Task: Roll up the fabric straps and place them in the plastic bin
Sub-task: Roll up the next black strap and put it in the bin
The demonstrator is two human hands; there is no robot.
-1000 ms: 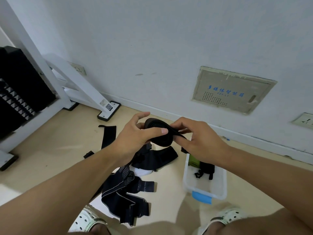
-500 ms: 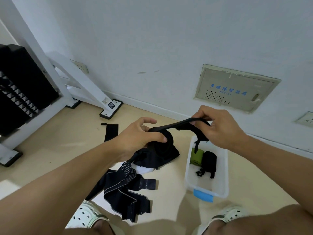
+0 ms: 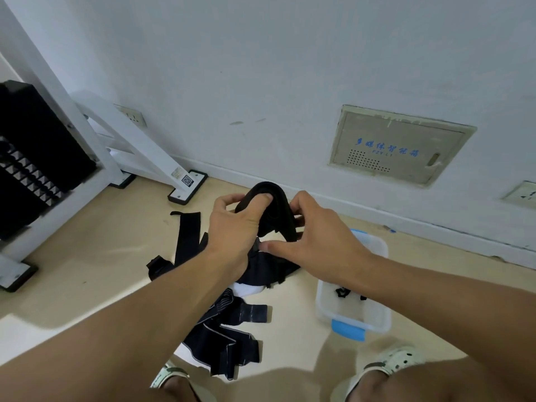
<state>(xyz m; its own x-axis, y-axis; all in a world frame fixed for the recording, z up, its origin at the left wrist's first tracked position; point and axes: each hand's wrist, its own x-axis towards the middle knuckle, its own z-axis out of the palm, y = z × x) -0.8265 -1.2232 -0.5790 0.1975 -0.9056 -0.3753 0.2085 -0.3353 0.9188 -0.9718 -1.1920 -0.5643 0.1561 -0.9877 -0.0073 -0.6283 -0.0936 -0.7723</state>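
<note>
Head view: the right hand (image 3: 316, 242), which half a second ago drew the strap's (image 3: 275, 210) tail out to the right, has come back against the left hand (image 3: 232, 227). Both now grip the black strap in mid-air, wrapped into a thick loop. Rolling looks nearly done; the bin (image 3: 377, 248) waits below on the right, on the floor, some rolls already inside.
</note>
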